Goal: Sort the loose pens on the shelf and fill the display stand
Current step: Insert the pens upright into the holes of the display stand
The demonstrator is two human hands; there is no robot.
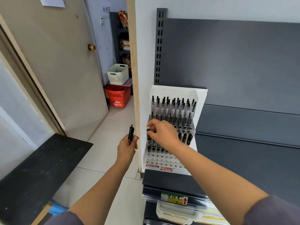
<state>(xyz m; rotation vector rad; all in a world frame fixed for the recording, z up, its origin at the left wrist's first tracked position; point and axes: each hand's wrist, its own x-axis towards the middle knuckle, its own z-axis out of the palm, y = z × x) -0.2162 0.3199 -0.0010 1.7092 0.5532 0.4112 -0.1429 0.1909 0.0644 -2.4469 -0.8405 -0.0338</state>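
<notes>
A white tiered display stand [201,101] sits at the left end of a dark grey shelf [243,159]. Its upper tier holds several clear-barrelled black pens [173,109]. The middle tier holds several dark pens [185,138]; the front rows of holes are empty. My right hand [164,132] pinches the top of a black pen [148,137] standing at the left end of the middle tier. My left hand [127,147] is left of the stand and grips black pens [130,133] upright, tips up.
A beige door frame post [132,62] runs just left of the stand. Behind it lie a red basket [118,96] and a white basket [117,73] on the floor. A dark board [40,168] lies at lower left. A price label [174,198] hangs on the shelf edge.
</notes>
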